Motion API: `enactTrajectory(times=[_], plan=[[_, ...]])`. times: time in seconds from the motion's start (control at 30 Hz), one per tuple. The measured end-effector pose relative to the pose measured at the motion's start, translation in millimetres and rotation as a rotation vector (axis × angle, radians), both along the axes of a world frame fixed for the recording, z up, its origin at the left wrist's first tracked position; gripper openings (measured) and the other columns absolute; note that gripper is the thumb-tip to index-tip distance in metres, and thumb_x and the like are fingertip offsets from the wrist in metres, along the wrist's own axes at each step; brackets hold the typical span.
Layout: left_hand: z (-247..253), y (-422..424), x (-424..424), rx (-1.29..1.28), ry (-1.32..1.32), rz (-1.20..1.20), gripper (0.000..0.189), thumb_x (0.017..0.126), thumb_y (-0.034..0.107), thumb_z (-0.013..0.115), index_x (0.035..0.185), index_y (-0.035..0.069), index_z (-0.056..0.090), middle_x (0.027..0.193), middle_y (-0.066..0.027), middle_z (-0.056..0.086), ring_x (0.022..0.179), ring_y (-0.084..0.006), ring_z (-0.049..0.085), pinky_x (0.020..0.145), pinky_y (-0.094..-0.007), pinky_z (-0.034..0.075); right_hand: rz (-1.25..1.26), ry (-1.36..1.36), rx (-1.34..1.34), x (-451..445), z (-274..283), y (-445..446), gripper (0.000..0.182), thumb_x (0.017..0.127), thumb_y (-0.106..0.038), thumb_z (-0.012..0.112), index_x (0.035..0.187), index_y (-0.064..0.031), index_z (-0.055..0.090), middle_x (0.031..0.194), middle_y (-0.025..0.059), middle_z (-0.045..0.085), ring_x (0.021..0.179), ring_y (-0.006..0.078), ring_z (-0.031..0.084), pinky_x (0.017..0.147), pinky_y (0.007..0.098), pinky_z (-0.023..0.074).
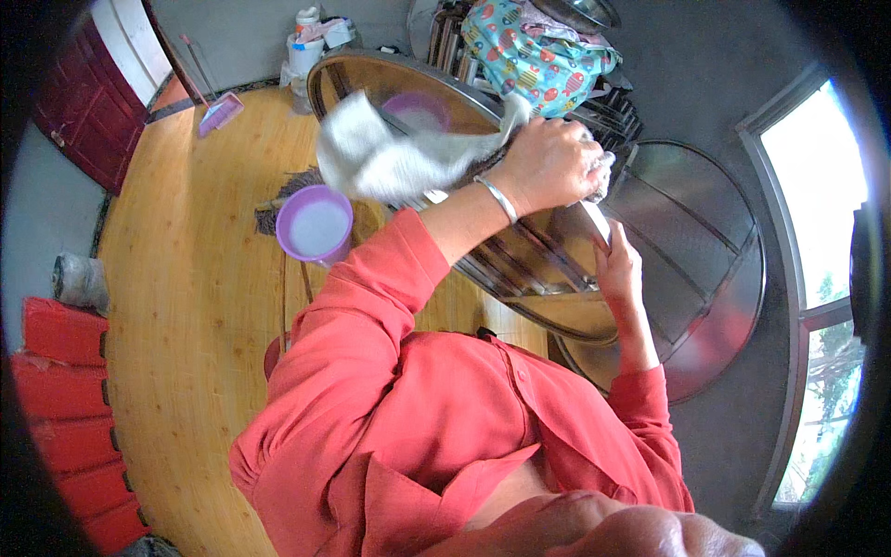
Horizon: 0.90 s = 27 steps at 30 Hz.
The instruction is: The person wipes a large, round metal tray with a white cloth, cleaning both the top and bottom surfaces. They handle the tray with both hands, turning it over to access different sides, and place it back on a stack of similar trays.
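My left hand (pixel 557 163), its back up and a silver-coloured bangle at the wrist, is closed on a white cloth (pixel 397 163). The cloth trails to the left, blurred, and whitish foam clings to the fingers. Lower right, my right hand (pixel 619 264) grips the end of a pale, flat bar (pixel 597 221), whose other end meets my left hand. Beneath my hands is a large round panel (pixel 557 313) with a rim and metal bars, tilted and partly hidden. A lilac bucket (pixel 313 223) of cloudy whitish liquid stands left of it.
Another round panel (pixel 724 278) leans at the right by the window. Behind are a rack and a fish-patterned cloth bundle (pixel 522 56). A grey mop head (pixel 299 182) lies by the bucket. A dustpan (pixel 221 113) is near the door; red boxes (pixel 66 397) line the left wall.
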<state>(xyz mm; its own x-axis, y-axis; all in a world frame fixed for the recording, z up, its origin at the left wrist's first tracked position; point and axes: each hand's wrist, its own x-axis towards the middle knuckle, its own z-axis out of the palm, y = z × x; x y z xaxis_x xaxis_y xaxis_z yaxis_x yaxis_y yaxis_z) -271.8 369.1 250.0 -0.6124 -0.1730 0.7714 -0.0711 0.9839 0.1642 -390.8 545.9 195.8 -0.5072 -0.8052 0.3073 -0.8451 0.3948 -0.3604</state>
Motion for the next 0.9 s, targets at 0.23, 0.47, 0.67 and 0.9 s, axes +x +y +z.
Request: enactTrajectory(times=[0.23, 0.47, 0.67, 0.9], plan=[[-2.4, -56.8, -19.8, -0.067, 0.137, -0.017, 0.026, 0.074, 0.032, 0.058, 0.086, 0.009, 0.065, 0.078, -0.0078, 0.064, 0.07, -0.0233, 0.061, 0.063, -0.0337, 0.049, 0.003, -0.003, -0.037, -26.2, 2.1, 5.1, 0.028, 0.082, -0.012, 0.055, 0.109, -0.0091, 0.049, 0.087, 0.0212, 0.059, 0.081, 0.0394, 0.057, 0.067, 0.0406, 0.0465], [-23.2, -206.9, -9.8, 0.288, 0.248, 0.194, 0.041, 0.079, 0.04, 0.053, 0.095, 0.004, 0.062, 0.087, -0.0177, 0.064, 0.083, -0.0328, 0.061, 0.072, -0.0358, 0.049, -0.042, -0.054, -0.123, -69.9, -16.0, 45.2, 0.02, 0.085, -0.017, 0.055, 0.102, -0.008, 0.051, 0.079, 0.0224, 0.058, 0.074, 0.0403, 0.057, 0.06, 0.0397, 0.0461], [-44.2, -231.5, -35.3, 0.21, 0.42, 0.189, 0.044, 0.081, 0.04, 0.049, 0.096, 0.001, 0.062, 0.089, -0.0213, 0.062, 0.086, -0.0345, 0.06, 0.074, -0.0365, 0.046, -0.128, -0.265, -0.087, -109.2, -27.0, 86.4, 0.025, 0.081, -0.017, 0.062, 0.101, -0.0056, 0.053, 0.071, 0.0111, 0.059, 0.062, 0.015, 0.054, 0.059, 0.031, 0.0452], [-15.0, -134.1, -91.2, 0.161, 0.392, 0.101, 0.03, 0.077, 0.037, 0.052, 0.079, 0.008, 0.062, 0.065, -0.0124, 0.06, 0.057, -0.0295, 0.058, 0.056, -0.0407, 0.044, 0.194, 0.09, -0.049, -81.5, 65.9, -15.2, 0.053, 0.074, -0.021, 0.068, 0.118, -0.0024, 0.045, 0.101, 0.0196, 0.058, 0.089, 0.0322, 0.058, 0.076, 0.0343, 0.0459]])
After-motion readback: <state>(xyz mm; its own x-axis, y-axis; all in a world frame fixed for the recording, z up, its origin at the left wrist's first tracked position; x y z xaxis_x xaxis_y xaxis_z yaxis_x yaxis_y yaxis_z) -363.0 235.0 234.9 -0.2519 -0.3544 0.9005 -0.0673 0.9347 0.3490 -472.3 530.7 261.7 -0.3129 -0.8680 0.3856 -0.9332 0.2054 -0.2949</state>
